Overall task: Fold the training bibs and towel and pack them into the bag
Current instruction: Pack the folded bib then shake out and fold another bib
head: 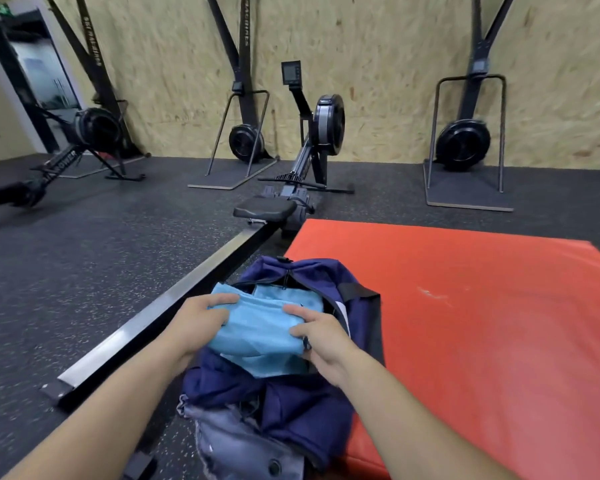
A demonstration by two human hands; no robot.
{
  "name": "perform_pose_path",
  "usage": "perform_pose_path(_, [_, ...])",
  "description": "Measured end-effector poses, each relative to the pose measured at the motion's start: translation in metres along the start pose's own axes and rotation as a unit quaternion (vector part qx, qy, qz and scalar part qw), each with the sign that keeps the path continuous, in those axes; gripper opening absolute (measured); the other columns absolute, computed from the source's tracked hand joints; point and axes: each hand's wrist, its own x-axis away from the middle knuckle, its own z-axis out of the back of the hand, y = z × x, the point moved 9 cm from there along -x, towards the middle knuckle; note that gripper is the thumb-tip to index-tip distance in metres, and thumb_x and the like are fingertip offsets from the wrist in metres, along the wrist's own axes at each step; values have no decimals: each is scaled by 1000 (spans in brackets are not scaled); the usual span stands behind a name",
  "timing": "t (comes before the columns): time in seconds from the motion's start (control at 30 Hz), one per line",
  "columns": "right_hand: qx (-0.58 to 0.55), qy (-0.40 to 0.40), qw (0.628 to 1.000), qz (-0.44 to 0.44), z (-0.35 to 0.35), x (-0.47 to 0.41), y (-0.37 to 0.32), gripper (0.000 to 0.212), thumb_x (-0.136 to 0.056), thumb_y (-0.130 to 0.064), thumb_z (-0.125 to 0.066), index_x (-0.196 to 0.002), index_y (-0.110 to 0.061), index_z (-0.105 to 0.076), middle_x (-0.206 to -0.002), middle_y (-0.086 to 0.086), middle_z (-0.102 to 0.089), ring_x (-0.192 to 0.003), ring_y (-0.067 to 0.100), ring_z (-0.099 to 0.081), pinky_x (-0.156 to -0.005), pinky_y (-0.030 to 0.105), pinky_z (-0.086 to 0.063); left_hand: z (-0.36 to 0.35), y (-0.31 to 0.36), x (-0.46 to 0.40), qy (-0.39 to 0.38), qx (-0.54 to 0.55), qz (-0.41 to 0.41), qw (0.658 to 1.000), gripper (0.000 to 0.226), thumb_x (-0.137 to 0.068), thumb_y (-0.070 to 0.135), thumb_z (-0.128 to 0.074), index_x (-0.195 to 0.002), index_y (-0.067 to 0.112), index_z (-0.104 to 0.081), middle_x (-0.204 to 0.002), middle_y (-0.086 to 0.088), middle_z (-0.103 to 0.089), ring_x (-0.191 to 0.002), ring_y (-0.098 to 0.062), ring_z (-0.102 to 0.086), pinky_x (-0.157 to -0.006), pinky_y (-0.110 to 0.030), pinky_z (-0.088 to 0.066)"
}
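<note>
1. So, both hands are on a folded light-blue cloth (257,327) right over the open mouth of the navy bag (291,407). Can't tell if it's a bib or the towel.
2. Left hand (198,320) grips the cloth's left edge, fingers curled over the top.
3. Right hand (321,336) pinches the right edge, fingers bent round it.
4. More light-blue fabric (284,294) sits inside the bag behind it.
5. Bag lies partly on the red mat (482,306), next to the rowing machine rail (160,313).

Both hands (201,320) (321,336) grip folded blue cloth (257,327) over the open navy bag (302,403).
</note>
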Motion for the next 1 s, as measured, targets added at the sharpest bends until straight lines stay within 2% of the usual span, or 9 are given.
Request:
perform_pose_path(0.13, [-17,57,998,2,22,-34,-3,43,-92,8,-47,-121,-18,-65,-118,8,-65,-107,28,-66,-93,40,-55,-34,-35,-43,-15,106,95,990,53,-58,12,-50,-101,22,-80,-86,-10,-63,-70,-23,-43,-65,-31,-32])
perform_pose_path(0.2, [1,105,994,38,36,-46,-12,43,-91,7,-48,-116,-22,-66,-114,6,-67,-106,26,-66,-89,37,-57,-55,-40,-59,-35,118,102,987,54,-54,14,-47,-93,30,-81,-97,-10,-65,-78,-25,-46,-70,-33,-33])
perform_pose_path(0.3, [94,187,967,144,51,-49,-36,47,-88,7,-48,-114,-27,-67,-105,-9,-69,-95,9,-65,-76,15,-49,-79,-23,-72,-55,127,56,989,54,-67,8,-50,-109,28,-76,-118,-4,-67,-99,-22,-57,-85,-33,-43])
perform_pose_path(0.4, [204,243,917,241,53,-47,-53,49,-86,2,-48,-124,-25,-66,-116,-13,-67,-110,8,-60,-94,23,-46,-84,-13,-84,-39,134,-20,990,61,-82,-10,-45,-125,25,-69,-124,5,-65,-98,-1,-59,-81,-14,-45])
perform_pose_path(0.53, [317,206,902,208,52,-53,-35,51,-91,-5,-52,-138,-26,-58,-132,-11,-62,-122,8,-55,-100,19,-39,-81,-26,-88,-11,6,-110,994,66,-87,-16,-44,-133,28,-62,-136,9,-52,-113,3,-54,-77,1,-40])
perform_pose_path(0.63, [372,202,890,172,56,-56,-25,53,-91,-6,-54,-139,-28,-55,-135,-10,-61,-121,12,-56,-94,17,-37,-93,-32,-91,-2,-148,-166,975,64,-91,-10,-46,-142,29,-53,-138,-2,-43,-124,-21,-48,-93,-16,-44])
perform_pose_path(0.8, [512,184,812,211,28,-55,-40,67,-84,-1,-53,-146,-23,-44,-150,-1,-41,-132,20,-45,-103,28,-39,-84,11,-61,200,-390,-315,842,49,-74,4,-69,-118,25,-69,-105,-4,-46,-91,-26,-44,-76,-36,-41])
perform_pose_path(0.9, [565,126,768,274,5,-63,-46,58,-92,-6,-48,-149,-16,-44,-160,-2,-32,-143,13,-33,-116,20,-23,-102,15,-61,157,-400,-409,805,28,-87,22,-62,-115,21,-69,-117,-4,-54,-110,-27,-52,-89,-38,-42])
perform_pose_path(1.0, [615,81,732,282,1,-78,-32,49,-106,-20,-36,-154,-17,-34,-164,2,-23,-150,15,-22,-120,22,-13,-114,-12,-81,63,-382,-383,839,45,-97,36,-37,-132,17,-60,-140,-4,-52,-132,-27,-49,-110,-39,-34])
